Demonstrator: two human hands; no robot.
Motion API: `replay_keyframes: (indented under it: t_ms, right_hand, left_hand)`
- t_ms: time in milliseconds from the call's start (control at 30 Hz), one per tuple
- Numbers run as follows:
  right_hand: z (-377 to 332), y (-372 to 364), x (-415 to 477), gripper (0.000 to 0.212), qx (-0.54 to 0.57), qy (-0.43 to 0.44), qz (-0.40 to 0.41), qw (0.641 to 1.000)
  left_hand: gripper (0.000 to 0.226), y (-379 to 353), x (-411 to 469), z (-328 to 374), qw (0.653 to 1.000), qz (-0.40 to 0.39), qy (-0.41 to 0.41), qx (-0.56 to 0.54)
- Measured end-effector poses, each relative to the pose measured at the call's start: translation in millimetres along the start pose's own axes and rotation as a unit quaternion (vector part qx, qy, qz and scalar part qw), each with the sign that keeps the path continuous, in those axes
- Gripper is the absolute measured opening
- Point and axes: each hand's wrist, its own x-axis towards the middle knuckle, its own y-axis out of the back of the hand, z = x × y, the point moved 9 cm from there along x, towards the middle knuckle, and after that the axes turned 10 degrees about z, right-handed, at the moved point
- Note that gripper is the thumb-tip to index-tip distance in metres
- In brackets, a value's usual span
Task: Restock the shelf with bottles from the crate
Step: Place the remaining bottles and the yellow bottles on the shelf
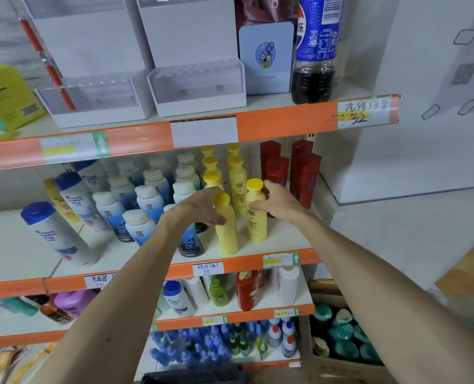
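Right now my left hand [199, 209] is curled around the front yellow bottle [226, 231], fingers closed on its shoulder just under the cap, and my right hand [278, 202] grips the second yellow bottle [256, 217] beside it, thumb and fingers wrapped around its upper body. Both stand upright near the front edge of the middle shelf [258, 246], at the head of the yellow rows. I judge them smooth plastic, fairly stiff, moderately heavy if full and likely slippery, so holding at the narrowing below the cap seems safest. Room is tight: white-capped bottles [147, 202] crowd my left, red bottles [305, 178] stand just right, and the orange rail [147, 137] above limits lifting. The crate [194, 376] sits low, at the frame's bottom.
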Motion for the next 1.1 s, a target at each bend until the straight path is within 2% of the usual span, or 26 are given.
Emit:
replay_keyframes:
  t_ms: [133, 200, 300, 367, 433, 500, 633, 667, 833, 933, 1100]
  right_hand:
    - [0.2, -1.1, -1.5, 0.035, 0.006, -0.001, -0.006, 1.0]
    - [1.0, -0.8, -2.5, 0.035, 0.01, -0.002, -0.007, 1.0]
    - [-0.2, -0.9, -3.9, 0.034, 0.014, -0.001, -0.008, 1.0]
    - [-1.6, -0.9, -4.7, 0.035, 0.011, -0.002, -0.01, 1.0]
    - [-2.4, -0.7, -5.9, 0.034, 0.001, -0.006, -0.007, 1.0]
    - [-2.1, -0.7, -7.6, 0.035, -0.011, -0.012, 0.005, 1.0]
    - [-0.7, 1.9, -11.8, 0.06, -0.074, -0.036, 0.05, 0.995]
    - [-1.5, 2.5, -11.9, 0.061, -0.091, -0.037, 0.058, 0.993]
    - [-6.3, 1.4, -8.7, 0.036, -0.085, -0.02, 0.07, 0.994]
    - [-3.8, -1.2, -5.7, 0.037, -0.058, -0.021, 0.066, 0.996]
    - [-3.2, -10.5, 2.7, 0.038, -0.035, -0.006, 0.044, 0.998]
  left_hand:
    - [0.052, 7.6, 0.6, -1.0, 0.997, 0.065, 0.019, 0.025]
    - [0.052, 9.4, 1.6, -3.5, 0.993, 0.101, 0.034, 0.049]
    - [0.049, 0.8, 3.7, -7.3, 0.996, 0.061, 0.053, -0.024]
    - [0.057, -0.6, 1.9, -5.5, 0.998, 0.026, 0.041, -0.045]
    - [0.07, 2.7, 0.5, -4.0, 0.998, 0.026, 0.028, -0.048]
    - [0.073, 2.4, -1.1, -2.9, 0.999, 0.028, 0.018, -0.043]
    - [0.074, 4.6, 1.5, -3.8, 0.999, 0.041, 0.003, -0.024]
    - [0.073, 5.9, 2.2, -4.0, 0.999, 0.039, 0.003, -0.024]
    - [0.064, 11.5, 6.1, -9.3, 0.999, 0.041, 0.011, -0.007]
    - [0.057, 11.4, 9.2, -13.7, 0.999, 0.04, 0.021, 0.001]
    - [0.058, 13.0, 15.7, -19.1, 0.999, 0.032, 0.018, 0.014]
